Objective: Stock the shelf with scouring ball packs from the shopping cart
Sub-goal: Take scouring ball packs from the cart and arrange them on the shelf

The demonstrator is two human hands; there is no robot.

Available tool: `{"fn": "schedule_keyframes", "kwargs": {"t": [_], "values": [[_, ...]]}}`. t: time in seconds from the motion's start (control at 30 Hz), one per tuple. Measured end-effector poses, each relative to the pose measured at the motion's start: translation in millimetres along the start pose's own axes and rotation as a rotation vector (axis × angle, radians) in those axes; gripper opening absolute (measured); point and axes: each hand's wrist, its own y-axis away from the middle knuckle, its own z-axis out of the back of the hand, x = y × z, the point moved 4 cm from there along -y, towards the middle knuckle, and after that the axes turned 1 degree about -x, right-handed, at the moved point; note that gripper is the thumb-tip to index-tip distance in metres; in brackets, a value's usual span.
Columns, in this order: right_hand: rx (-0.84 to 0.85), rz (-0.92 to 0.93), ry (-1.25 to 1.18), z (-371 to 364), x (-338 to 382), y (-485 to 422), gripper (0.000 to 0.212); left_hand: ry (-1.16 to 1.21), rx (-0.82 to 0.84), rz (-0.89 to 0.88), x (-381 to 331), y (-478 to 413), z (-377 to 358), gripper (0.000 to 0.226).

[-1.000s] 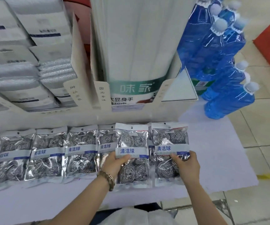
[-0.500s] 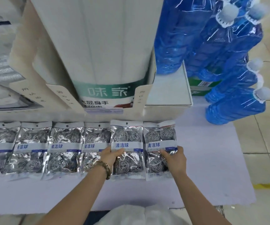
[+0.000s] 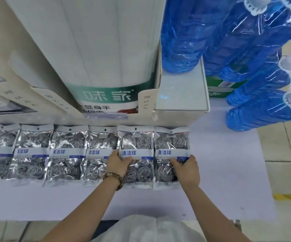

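Note:
Several silver scouring ball packs lie in a row on the pale shelf board (image 3: pixel 225 180). My left hand (image 3: pixel 117 164), with a bead bracelet on the wrist, grips the fifth pack (image 3: pixel 136 144) at its left edge, thumb over the front below the label. The rightmost pack (image 3: pixel 171 143) is in my right hand (image 3: pixel 187 170), thumb across its front and fingers at its right edge. Both packs lie flat, side by side, in line with the row (image 3: pixel 67 154) to their left. The shopping cart is out of view.
Behind the row stands a tall white carton display (image 3: pixel 95 58) with green lettering. Blue liquid bottles (image 3: pixel 256 67) are stacked at the right, above and beside a white box ledge (image 3: pixel 181 95). Tiled floor (image 3: pixel 288 172) lies past the board's right edge.
Both hands slid the two right packs a little further back toward the carton and squared them with the row. The view has shifted right and closer.

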Motion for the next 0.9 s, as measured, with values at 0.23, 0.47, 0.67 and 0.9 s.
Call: {"fn": "schedule_keyframes", "kwargs": {"t": [0.23, 0.47, 0.67, 0.9], "values": [[0.093, 0.364, 0.378, 7, 3, 11, 0.100, -0.659, 0.045, -0.418, -20, 23, -11, 0.091], [0.206, 0.491, 0.594, -16, 11, 22, 0.098, -0.838, 0.244, -0.469, -14, 27, -37, 0.091], [0.221, 0.501, 0.592, -26, 24, 17, 0.097, -0.964, 0.250, -0.459, -17, 24, -44, 0.093], [0.231, 0.529, 0.605, -28, 23, 12, 0.096, -0.992, 0.236, -0.436, -20, 23, -50, 0.095]]}}
